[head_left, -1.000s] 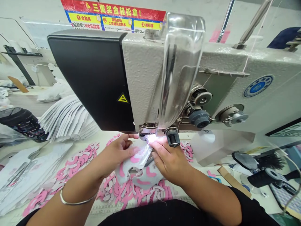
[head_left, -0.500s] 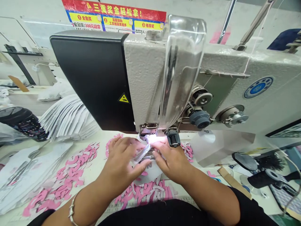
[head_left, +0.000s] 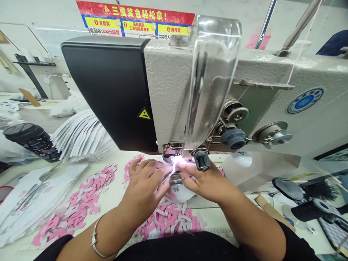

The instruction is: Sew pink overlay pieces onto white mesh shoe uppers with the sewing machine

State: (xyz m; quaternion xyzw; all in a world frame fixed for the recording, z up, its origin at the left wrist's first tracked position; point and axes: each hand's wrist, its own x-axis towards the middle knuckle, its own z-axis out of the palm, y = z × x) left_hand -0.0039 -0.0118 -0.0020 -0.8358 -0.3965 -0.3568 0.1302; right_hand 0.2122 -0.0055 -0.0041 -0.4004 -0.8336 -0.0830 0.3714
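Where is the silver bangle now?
In the head view, the silver bangle circles the left wrist, just behind the left hand and beside the pink cutouts.

On the wall poster [head_left: 135, 21] I read 三重奖金轻松拿! above yellow panels: 全勤奖, 高薪加码, 推荐奖, with 300元 below. The sewing machine [head_left: 168, 83] shows a yellow warning triangle [head_left: 144, 114]; its round blue badge [head_left: 305, 100] is too small for me to read.

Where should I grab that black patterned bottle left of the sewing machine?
Grip the black patterned bottle around its middle, coming from above: it seems to lie on its side, its top is free, and the white fabric stack crowds its right end.
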